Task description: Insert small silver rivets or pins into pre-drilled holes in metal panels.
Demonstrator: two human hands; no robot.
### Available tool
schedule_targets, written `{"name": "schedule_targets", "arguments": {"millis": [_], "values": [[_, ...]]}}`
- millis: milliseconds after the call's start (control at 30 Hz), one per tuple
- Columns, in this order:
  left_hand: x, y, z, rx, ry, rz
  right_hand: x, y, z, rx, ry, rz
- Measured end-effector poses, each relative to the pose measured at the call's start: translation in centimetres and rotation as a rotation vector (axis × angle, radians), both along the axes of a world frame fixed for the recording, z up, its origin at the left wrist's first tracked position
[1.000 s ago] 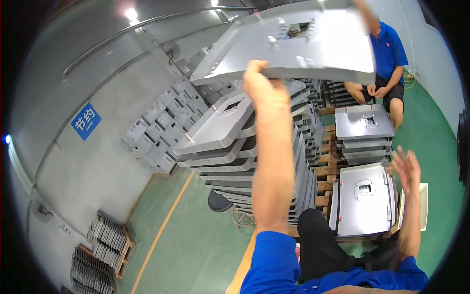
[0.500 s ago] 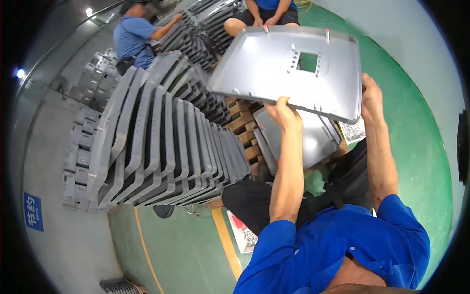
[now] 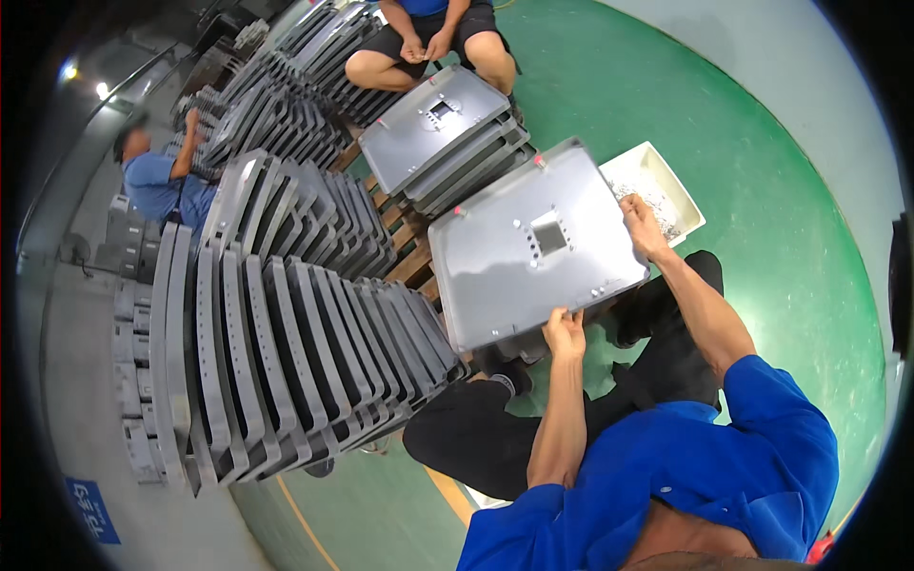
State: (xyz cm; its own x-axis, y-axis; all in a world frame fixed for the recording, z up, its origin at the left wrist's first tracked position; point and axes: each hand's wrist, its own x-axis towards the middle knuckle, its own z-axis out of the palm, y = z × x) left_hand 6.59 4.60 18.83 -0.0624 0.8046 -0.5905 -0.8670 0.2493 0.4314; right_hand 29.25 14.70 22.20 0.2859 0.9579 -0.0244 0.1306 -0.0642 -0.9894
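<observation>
A grey sheet-metal panel (image 3: 486,271) with a raised rim, a square cutout and two red pieces at its far edge lies in front of me. My left hand (image 3: 566,333) is closed on its near edge, thumb and fingertips at the rim. At the right edge, my right hand (image 3: 645,226) grips the rim, its fingers partly hidden. Whether the panel rests on the panels beneath it or is held just above them, I cannot tell.
Rows of nested grey panels (image 3: 276,333) stand on the left. A white bin of small parts (image 3: 678,195) sits right of my panel. Across from me, a seated person (image 3: 428,43) is behind a stack of panels (image 3: 428,124) on a wooden pallet (image 3: 411,257). Another person (image 3: 157,176) works far left.
The panel has come down and toward me, with both hands still on its rim. My view has shifted, showing the far stack and the white bin more fully.
</observation>
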Motion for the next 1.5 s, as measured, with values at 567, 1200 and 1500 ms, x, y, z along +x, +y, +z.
{"name": "schedule_targets", "arguments": {"millis": [567,1200,1500], "values": [[1.8,-0.9,-10.2,-0.210,-0.027,-0.035,-0.6,5.9,-7.3,-0.108,-0.126,0.267],[3.5,2.2,-14.8,-0.538,0.060,-0.301,1.3,8.6,-15.2,-0.205,-0.324,0.197],[0.4,2.1,-7.3,-0.402,0.244,-0.832,3.3,9.8,-19.7,-0.061,-0.324,0.125]]}}
